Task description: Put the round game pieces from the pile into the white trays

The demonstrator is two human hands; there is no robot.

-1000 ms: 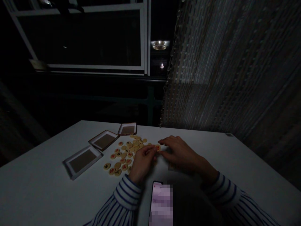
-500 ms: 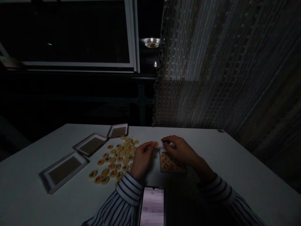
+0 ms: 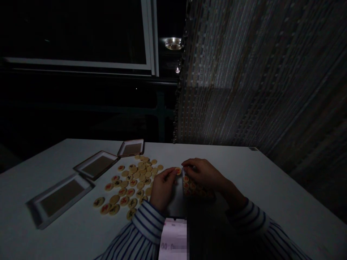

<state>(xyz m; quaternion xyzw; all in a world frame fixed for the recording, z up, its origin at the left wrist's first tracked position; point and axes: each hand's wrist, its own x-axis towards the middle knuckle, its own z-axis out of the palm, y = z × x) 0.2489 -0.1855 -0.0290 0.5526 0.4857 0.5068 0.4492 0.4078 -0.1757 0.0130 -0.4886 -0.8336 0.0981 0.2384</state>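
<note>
Between the thumb and fingers of my left hand (image 3: 163, 187) is a round wooden piece (image 3: 178, 171) with a red mark. My right hand (image 3: 206, 174) hangs over a small box (image 3: 187, 195) holding rows of red-marked round pieces, and covers its upper right part. Its fingers are bent and reach the box's upper left corner, close to the held piece; whether they grip anything is too dark to tell. Left of my left hand, many round pieces (image 3: 142, 177) lie loose, some marked red or black, others plain side up.
Three shallow rectangular trays stand at the left: a near one (image 3: 85, 182), a middle one (image 3: 78, 168) and a far one (image 3: 143, 146). A lit phone (image 3: 172, 238) lies at the near edge. A bead curtain (image 3: 230, 72) hangs behind the white table (image 3: 271, 191).
The view has shifted slightly, so the trays and loose pieces appear further left. My right hand's fingertips have come nearer to the piece in my left hand.
</note>
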